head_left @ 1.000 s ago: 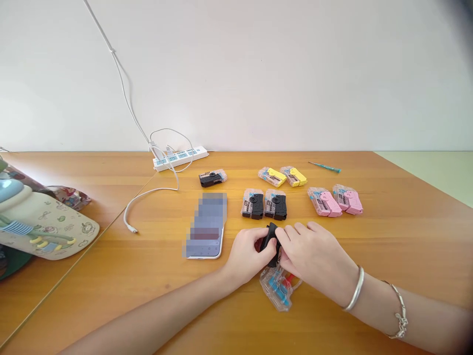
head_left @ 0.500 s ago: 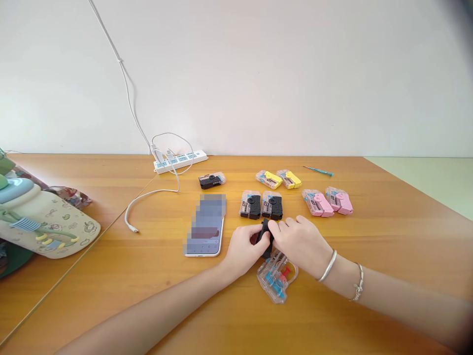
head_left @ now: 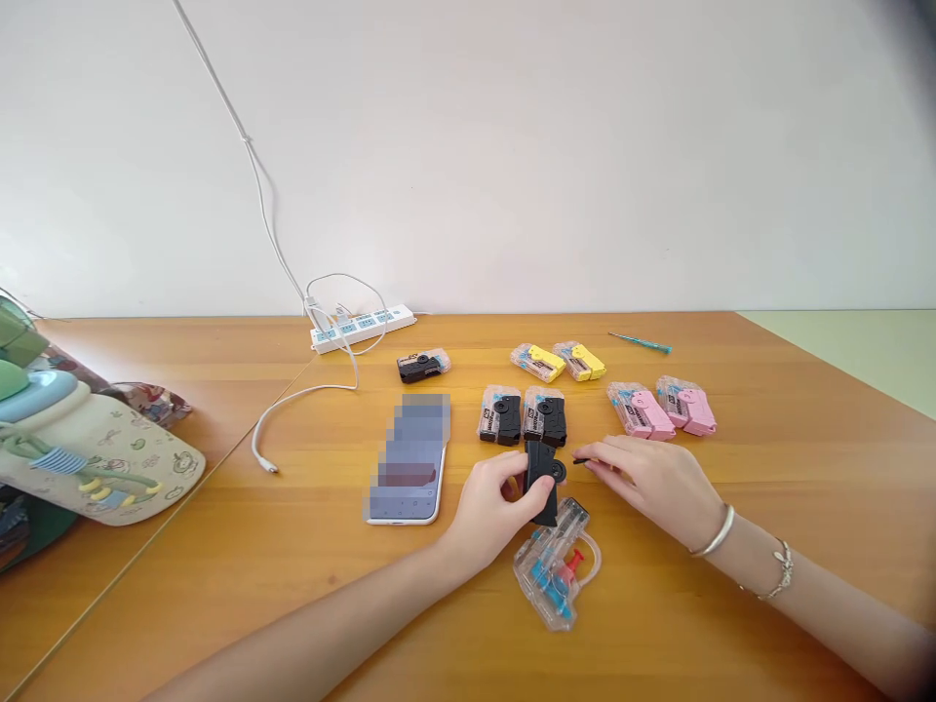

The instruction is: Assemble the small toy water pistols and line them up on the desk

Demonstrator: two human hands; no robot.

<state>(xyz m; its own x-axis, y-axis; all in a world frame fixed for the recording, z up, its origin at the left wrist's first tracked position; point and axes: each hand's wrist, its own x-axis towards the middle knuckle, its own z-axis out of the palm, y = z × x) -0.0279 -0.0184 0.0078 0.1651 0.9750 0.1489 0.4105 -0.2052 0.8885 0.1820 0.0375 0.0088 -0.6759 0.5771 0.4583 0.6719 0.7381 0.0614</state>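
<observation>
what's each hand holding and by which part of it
The left hand grips a black casing by its left side; the right hand pinches a small dark piece by its right end.

The single view looks from the person's head, facing forward and down across the tabletop point(head_left: 658, 624) to the pale wall point(head_left: 512, 146) behind. It is close, taking in the left hand point(head_left: 491, 502) and right hand point(head_left: 650, 478) below mid-view.

I've got a black casing point(head_left: 541, 462) here, a clear toy pistol point(head_left: 554, 569) flashing blue and red, pink cases point(head_left: 644, 413), yellow cases point(head_left: 542, 363)!
</observation>
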